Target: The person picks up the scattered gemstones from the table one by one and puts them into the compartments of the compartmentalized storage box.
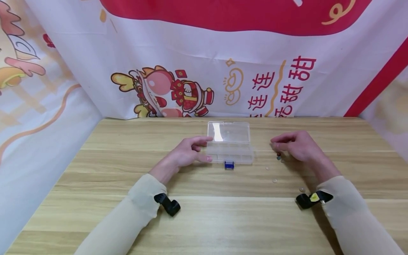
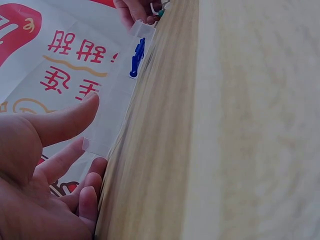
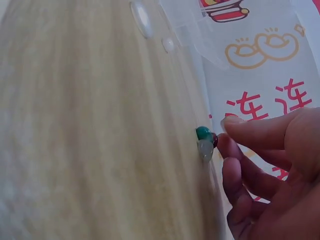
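A clear plastic compartment box (image 1: 245,159) stands on the table with its lid (image 1: 234,131) raised at the back and a blue clasp (image 1: 229,165) at its front. My left hand (image 1: 188,152) is at the box's left end, thumb and index finger extended along that end. Right of the box, my right hand (image 1: 298,145) hovers over small beads, its fingers loosely bent. In the right wrist view, a green bead (image 3: 203,133), a dark red bead (image 3: 215,140) and a pale translucent bead (image 3: 205,150) sit together by the fingertips. A small gap shows between thumb and index finger.
Several small clear pieces lie on the wooden table (image 1: 223,223) right of the box, including one clear piece (image 1: 275,181) in front of the beads and another piece (image 1: 302,190) near the right wrist. A printed cloth (image 1: 191,46) hangs behind the table.
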Demonstrator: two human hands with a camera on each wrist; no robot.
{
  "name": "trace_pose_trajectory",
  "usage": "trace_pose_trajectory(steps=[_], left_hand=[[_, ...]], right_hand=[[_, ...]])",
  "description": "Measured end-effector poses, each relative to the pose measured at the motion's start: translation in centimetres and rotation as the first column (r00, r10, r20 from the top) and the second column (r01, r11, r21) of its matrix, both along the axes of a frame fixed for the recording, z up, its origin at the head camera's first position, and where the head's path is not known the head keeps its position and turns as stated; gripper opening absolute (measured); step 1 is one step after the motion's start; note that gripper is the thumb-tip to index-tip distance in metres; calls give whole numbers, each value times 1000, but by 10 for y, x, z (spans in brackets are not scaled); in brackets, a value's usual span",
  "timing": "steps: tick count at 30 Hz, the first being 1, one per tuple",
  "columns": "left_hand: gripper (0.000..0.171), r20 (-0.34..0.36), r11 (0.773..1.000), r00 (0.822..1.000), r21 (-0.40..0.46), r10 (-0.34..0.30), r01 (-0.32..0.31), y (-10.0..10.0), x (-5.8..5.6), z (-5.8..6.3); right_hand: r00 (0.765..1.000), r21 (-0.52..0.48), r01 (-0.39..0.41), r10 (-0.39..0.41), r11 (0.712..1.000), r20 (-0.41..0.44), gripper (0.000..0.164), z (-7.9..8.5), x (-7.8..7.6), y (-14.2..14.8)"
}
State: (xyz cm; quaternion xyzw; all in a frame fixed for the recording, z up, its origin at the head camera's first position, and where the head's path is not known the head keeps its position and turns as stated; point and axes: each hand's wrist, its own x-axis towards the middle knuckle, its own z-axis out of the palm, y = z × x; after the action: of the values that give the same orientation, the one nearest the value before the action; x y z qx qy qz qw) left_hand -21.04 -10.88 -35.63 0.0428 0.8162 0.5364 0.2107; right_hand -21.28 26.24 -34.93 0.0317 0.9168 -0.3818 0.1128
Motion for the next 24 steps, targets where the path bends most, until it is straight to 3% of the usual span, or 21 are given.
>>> trace_pose_trajectory(steps=[14, 24], left_hand=[[69, 7, 1000, 1000, -2, 5, -5, -1, 0, 1], [68, 18, 1000, 1000, -4, 9, -9, 0, 1, 2]], right_hand=[[999, -53, 3, -6, 999, -47, 38, 16, 8, -19], [994, -78, -8, 0, 997, -105, 36, 16, 9, -30]])
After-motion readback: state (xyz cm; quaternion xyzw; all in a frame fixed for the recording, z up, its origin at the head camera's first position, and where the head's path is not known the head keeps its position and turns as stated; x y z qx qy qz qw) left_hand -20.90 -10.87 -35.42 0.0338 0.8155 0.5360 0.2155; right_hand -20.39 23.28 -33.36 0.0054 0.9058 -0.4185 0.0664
